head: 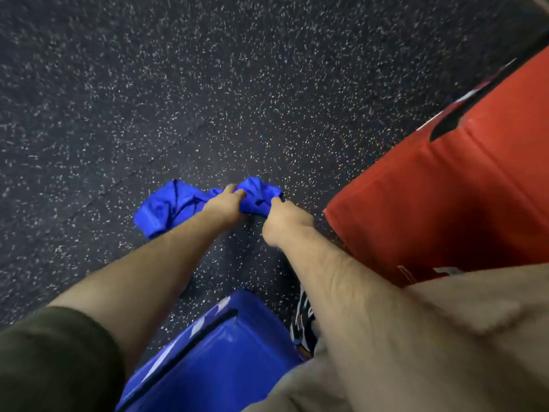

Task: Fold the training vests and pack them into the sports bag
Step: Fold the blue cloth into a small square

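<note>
Left hand [224,205] and right hand [280,221], both grips holding bunched vest [166,208] on floor [208,84]; slick cloth may slip out, or fold crooked unless flattened.

The left arm [127,278] wears a short sleeve [53,358] of dark olive green. The right arm [341,292] is bare as far as it shows, and the left hand [224,205] and right hand [282,223] are bare too. The trousers or shorts [460,337] are of beige cloth. Beside them shows a black shoe [303,319] with white marks.

Speckled dark floor [208,84], red padded box [445,203]
</note>
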{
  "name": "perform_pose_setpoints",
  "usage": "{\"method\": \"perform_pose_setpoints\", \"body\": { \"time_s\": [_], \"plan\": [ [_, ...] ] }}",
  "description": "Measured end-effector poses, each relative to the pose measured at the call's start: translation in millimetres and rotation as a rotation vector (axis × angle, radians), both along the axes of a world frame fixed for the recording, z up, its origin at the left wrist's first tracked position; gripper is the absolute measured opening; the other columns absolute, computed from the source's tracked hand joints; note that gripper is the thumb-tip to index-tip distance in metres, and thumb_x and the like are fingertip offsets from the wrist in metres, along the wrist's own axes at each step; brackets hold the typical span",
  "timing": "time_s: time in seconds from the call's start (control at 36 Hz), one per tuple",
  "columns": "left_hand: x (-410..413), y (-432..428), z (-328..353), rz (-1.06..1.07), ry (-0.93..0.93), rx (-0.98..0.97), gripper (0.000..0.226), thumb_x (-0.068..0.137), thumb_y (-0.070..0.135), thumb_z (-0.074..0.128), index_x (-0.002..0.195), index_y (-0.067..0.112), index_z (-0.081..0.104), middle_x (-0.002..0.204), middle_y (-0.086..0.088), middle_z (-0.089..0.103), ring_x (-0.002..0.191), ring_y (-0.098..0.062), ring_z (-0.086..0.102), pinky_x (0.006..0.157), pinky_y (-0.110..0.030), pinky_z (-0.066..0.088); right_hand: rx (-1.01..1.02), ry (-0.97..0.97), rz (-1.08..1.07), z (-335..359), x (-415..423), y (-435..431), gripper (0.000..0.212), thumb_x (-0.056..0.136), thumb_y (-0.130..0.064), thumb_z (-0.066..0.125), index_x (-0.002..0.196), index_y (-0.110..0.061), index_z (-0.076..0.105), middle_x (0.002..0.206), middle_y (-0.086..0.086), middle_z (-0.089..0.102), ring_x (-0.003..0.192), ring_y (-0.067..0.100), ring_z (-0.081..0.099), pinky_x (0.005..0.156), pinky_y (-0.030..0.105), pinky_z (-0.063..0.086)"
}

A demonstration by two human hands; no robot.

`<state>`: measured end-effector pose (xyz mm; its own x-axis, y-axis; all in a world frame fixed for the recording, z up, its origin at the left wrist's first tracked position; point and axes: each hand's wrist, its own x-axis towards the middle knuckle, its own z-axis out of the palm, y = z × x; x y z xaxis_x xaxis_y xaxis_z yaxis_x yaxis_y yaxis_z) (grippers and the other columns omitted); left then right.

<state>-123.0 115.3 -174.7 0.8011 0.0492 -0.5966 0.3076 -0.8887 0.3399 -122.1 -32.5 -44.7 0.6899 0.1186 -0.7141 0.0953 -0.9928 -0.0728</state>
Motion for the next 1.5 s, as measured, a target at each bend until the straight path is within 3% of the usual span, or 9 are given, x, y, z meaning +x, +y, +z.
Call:
{"method": "perform_pose_setpoints", "body": {
  "time_s": [0.14,0.31,0.47,0.61,0.81,0.94,1.06,1.28,1.5],
  "plan": [
    [18.1,-13.6,-31.4,0.01,0.049,0.007,0.069,0.083,0.015,0.068,0.142,0.009,0.033,0.14,-0.015,0.042,0.123,-0.037,0.05,0.099,-0.046,0.044,-0.01,0.021,-0.017,-11.4,9.4,-9.6,0.056,0.092,-0.023,0.059,0.143,-0.017,0.036,0.141,0.008,0.046,0.129,0.027,0.051,0.098,0.038,0.044],
    [18.1,-19.5,-22.0,-0.041,-0.033,0.202,0.029,0.093,0.018,0.049,0.118,0.009,0.06,0.119,-0.014,0.062,0.12,-0.031,0.046,0.092,-0.037,0.043,-0.012,0.032,-0.056,-9.7,10.7,-15.7,0.054,0.089,-0.021,0.063,0.139,-0.014,0.042,0.137,0.008,0.051,0.125,0.027,0.054,0.095,0.037,0.047],
    [19.2,-14.4,54.0,0.152,-0.261,0.012,0.028,0.095,0.036,0.053,0.076,0.015,0.054,0.086,-0.012,0.066,0.091,-0.031,0.056,0.077,-0.035,0.037,0.154,-0.029,-0.121,20.5,12.9,-9.1,0.033,0.094,-0.015,0.055,0.126,-0.013,0.057,0.13,0.006,0.061,0.118,0.027,0.06,0.087,0.032,0.047],
    [22.5,-12.3,136.6,0.327,-0.401,-0.325,0.04,0.097,0.035,0.053,0.076,0.001,0.052,0.062,-0.002,0.048,0.058,-0.016,0.041,0.055,-0.033,0.032,0.494,-0.124,-0.316,55.1,12.0,4.9,0.023,0.101,-0.028,0.043,0.108,-0.013,0.059,0.117,0.011,0.065,0.106,0.032,0.061,0.073,0.029,0.037],
    [31.8,-39.6,260.4,0.311,-0.562,-0.655,0.032,0.098,0.033,0.05,0.089,0.007,0.065,0.076,-0.013,0.066,0.065,-0.016,0.056,0.064,-0.043,0.052,0.881,-0.476,-0.561,141.7,27.3,-21.0,0.018,0.096,-0.04,0.056,0.092,-0.022,0.056,0.086,-0.007,0.063,0.075,0.017,0.057,0.058,0.031,0.037],
    [45.2,-79.3,345.4,0.171,-0.755,-0.626,0.046,0.094,0.045,0.047,0.086,0.001,0.058,0.074,-0.02,0.06,0.063,-0.017,0.051,0.065,-0.053,0.052,1.118,-0.562,-0.621,212.6,41.8,-68.4,0.021,0.088,-0.037,0.07,0.093,-0.02,0.06,0.085,-0.006,0.067,0.075,0.014,0.061,0.071,0.033,0.048],
    [52.4,-126.1,409.3,0.058,-0.863,-0.62,0.041,0.101,0.036,0.048,0.08,0.002,0.056,0.062,0.0,0.053,0.054,-0.007,0.045,0.052,-0.034,0.038,1.232,-0.568,-0.545,267.0,45.1,-123.6,0.019,0.082,-0.029,0.076,0.088,-0.022,0.059,0.095,0.004,0.071,0.087,0.02,0.066,0.084,0.043,0.052],
    [45.8,-234.2,513.4,-0.075,-1.072,-0.642,0.049,0.103,0.035,0.044,0.076,-0.005,0.055,0.065,-0.018,0.064,0.056,-0.031,0.051,0.057,-0.041,0.043,1.242,-0.956,-0.591,374.3,13.0,-242.9,0.026,0.09,-0.035,0.072,0.075,-0.02,0.057,0.079,-0.001,0.064,0.071,0.01,0.056,0.072,0.032,0.047],
    [24.4,-333.5,575.1,-0.094,-1.093,-0.824,0.047,0.104,0.035,0.042,0.08,-0.002,0.059,0.066,-0.011,0.061,0.054,-0.015,0.058,0.056,-0.03,0.057,1.093,-1.313,-0.749,424.4,-27.9,-349.3,0.029,0.101,-0.041,0.05,0.09,-0.014,0.052,0.075,-0.008,0.051,0.071,0.01,0.048,0.064,0.026,0.031]
  ]
}}
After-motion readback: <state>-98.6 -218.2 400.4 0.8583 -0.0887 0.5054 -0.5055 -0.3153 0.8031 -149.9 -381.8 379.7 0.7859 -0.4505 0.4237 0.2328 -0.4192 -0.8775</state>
